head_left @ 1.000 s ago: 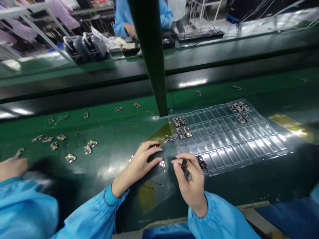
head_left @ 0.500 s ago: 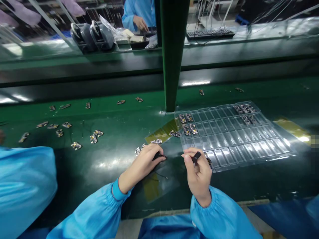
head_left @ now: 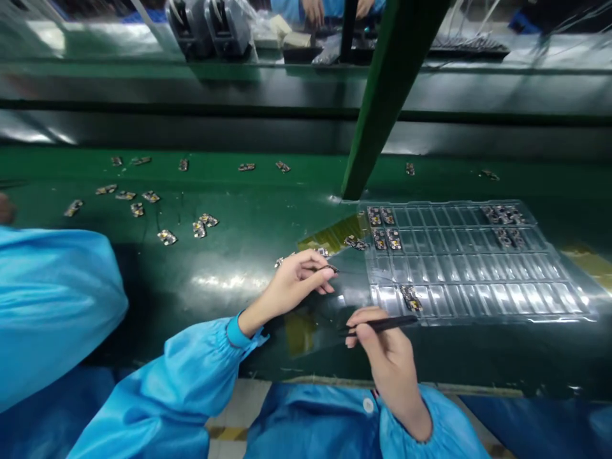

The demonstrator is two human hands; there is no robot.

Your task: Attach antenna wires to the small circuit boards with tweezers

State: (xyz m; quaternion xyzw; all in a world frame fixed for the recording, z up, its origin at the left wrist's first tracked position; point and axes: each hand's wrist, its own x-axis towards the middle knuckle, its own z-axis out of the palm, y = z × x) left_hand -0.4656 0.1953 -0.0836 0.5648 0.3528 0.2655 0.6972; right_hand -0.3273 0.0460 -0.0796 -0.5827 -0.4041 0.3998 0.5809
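My left hand (head_left: 301,279) is closed in a pinch over the bench, a small dark part (head_left: 329,269) at its fingertips; its kind is unclear. A thin dark wire seems to run from there toward the tray. My right hand (head_left: 382,344) grips black tweezers (head_left: 389,323), tips pointing left, below the front left corner of a clear plastic tray (head_left: 459,274). One small circuit board (head_left: 410,298) lies in the tray's front row beside that hand. Other boards (head_left: 384,228) fill a few slots at the tray's back left. A loose board pair (head_left: 356,242) rests by the tray's left edge.
Several small circuit boards (head_left: 167,237) lie scattered over the green bench (head_left: 229,268) to the left. A slanted green post (head_left: 389,95) stands behind the tray. A co-worker's blue sleeve (head_left: 57,306) is at the left. Across the bench are another person's hands (head_left: 314,11).
My left hand has lifted and turned, showing the dark part at its fingertips. The right hand has drawn back, uncovering the front-row board, and its tweezers now lie level. The view has shifted.
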